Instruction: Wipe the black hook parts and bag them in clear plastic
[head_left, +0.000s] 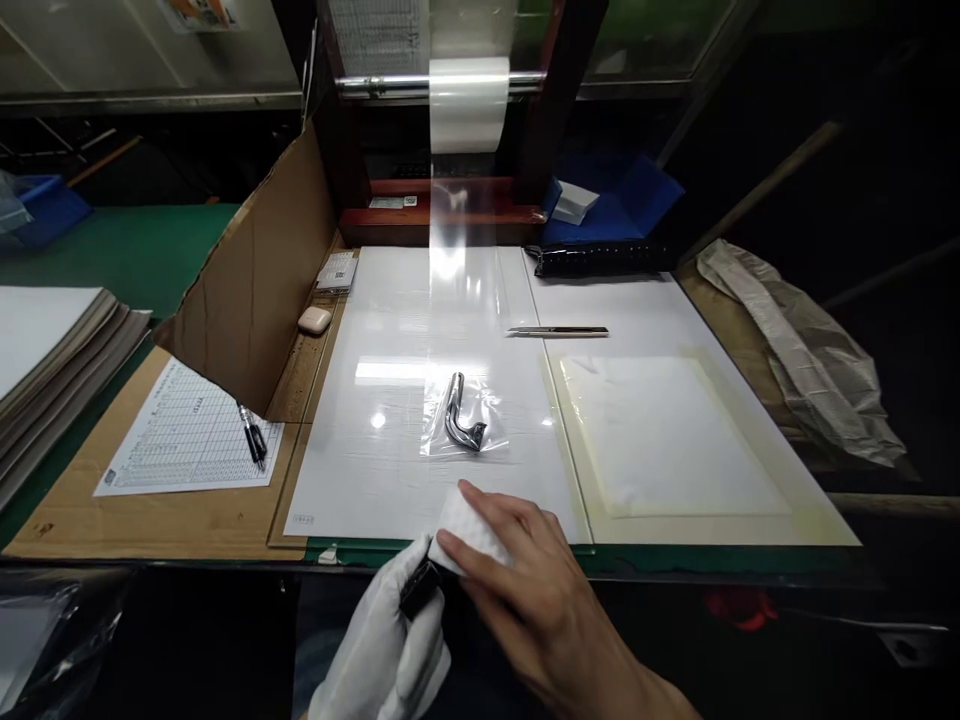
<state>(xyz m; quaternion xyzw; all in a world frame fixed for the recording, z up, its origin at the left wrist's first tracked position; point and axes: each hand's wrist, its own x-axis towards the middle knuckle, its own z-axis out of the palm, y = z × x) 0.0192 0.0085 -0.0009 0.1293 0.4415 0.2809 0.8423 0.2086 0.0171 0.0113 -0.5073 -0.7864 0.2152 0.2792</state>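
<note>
My left hand [390,640], in a white glove, is closed around a small dark part [418,588] at the near table edge. My bare right hand [525,580] holds a white cloth or pad [466,528] against that part, fingers curled over it. Beyond the hands, a bent shiny metal piece [461,412] lies inside a clear plastic bag [457,440] on the glossy white work surface [375,470]. The bag belongs to a clear film strip [465,230] running down from a roll [469,100] on a bar at the back.
A slim metal knife [559,331] lies right of the film. A pale sheet [675,440] covers the right side. A cardboard flap [255,290], printed form [187,435] with pen [253,436], white earbud case [314,320], paper stacks [52,360] and crumpled wrapping [802,350] surround the surface.
</note>
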